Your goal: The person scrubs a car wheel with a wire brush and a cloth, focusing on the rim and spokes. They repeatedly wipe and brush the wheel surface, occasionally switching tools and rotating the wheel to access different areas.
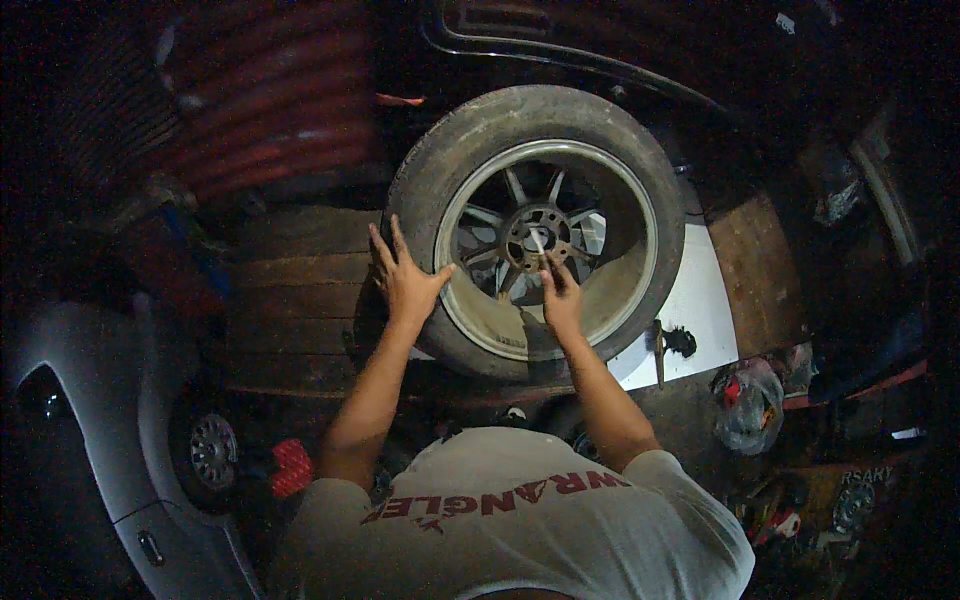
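A car wheel (618, 340) lies flat on a wooden bench, its black tyre around a dull metal rim with several spokes. My left hand (408, 284) rests on the left side of the tyre, fingers spread and the thumb at the rim's edge. Reaching over the rim from below, my right hand (562, 292) is closed near the hub (522, 250). From its fingertips a slim pale tool (537, 239) points into the hub's centre; its exact kind is too small and blurred to tell.
Under the wheel's right side lies a white sheet (705, 300), with a dark handled tool (660, 352) on it. Wooden planks (290, 300) extend left. A plastic bag (752, 408) hangs at the right front. A silver car (150, 420) stands at the lower left, near a red object (291, 468).
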The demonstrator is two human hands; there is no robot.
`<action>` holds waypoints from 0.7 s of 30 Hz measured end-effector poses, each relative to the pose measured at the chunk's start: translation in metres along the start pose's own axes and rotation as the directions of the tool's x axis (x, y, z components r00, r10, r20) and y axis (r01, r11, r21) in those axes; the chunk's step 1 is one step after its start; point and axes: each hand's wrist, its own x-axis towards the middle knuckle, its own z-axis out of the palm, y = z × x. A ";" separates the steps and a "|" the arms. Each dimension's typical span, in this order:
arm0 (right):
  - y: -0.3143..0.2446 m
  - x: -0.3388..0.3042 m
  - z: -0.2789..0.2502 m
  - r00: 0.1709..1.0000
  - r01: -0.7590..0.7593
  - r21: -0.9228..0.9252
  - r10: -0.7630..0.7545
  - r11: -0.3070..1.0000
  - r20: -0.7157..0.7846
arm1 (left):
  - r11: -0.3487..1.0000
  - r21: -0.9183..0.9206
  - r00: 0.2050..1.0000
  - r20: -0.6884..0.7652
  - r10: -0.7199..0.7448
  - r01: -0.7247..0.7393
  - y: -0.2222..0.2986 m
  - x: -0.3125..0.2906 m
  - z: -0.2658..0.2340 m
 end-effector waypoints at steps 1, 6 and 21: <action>-0.002 0.002 0.000 0.999 0.044 -0.048 -0.043 0.998 0.029 | 1.000 -0.015 1.000 -0.008 -0.022 0.022 -0.003 -0.007 0.002; -0.008 0.003 -0.003 0.978 0.010 -0.398 0.074 0.917 0.194 | 0.997 0.031 0.997 -0.019 -0.068 0.069 -0.004 -0.014 0.007; -0.011 0.026 -0.015 0.969 0.000 -0.388 0.095 0.922 0.227 | 0.999 0.040 0.996 -0.087 -0.017 0.020 -0.014 -0.014 0.016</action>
